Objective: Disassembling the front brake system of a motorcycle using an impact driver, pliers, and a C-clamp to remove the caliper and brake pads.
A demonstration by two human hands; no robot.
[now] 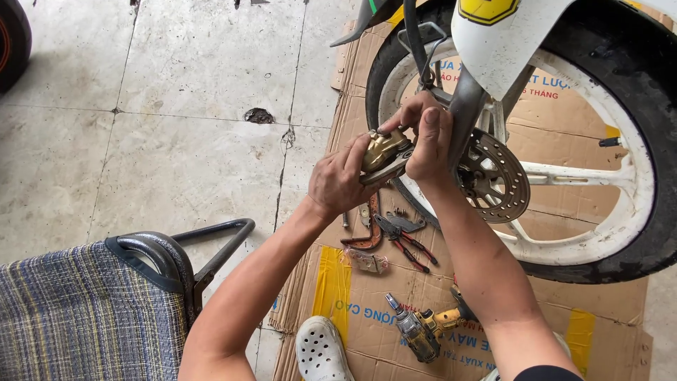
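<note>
Beside the front wheel (564, 176) of a scooter, both hands closed on a gold brake caliper (383, 150), held just left of the brake disc (493, 180). Left hand (338, 180) gripped it from below; right hand (423, 137) wrapped over the top, fingers hiding much of the caliper body. Whether caliper and disc touched could not be made out. Wheel was cut off at frame top and right. On the cardboard (367, 331) below lay red-handled pliers (405, 243) and a yellow cordless driver (423, 328), partly behind the right forearm.
</note>
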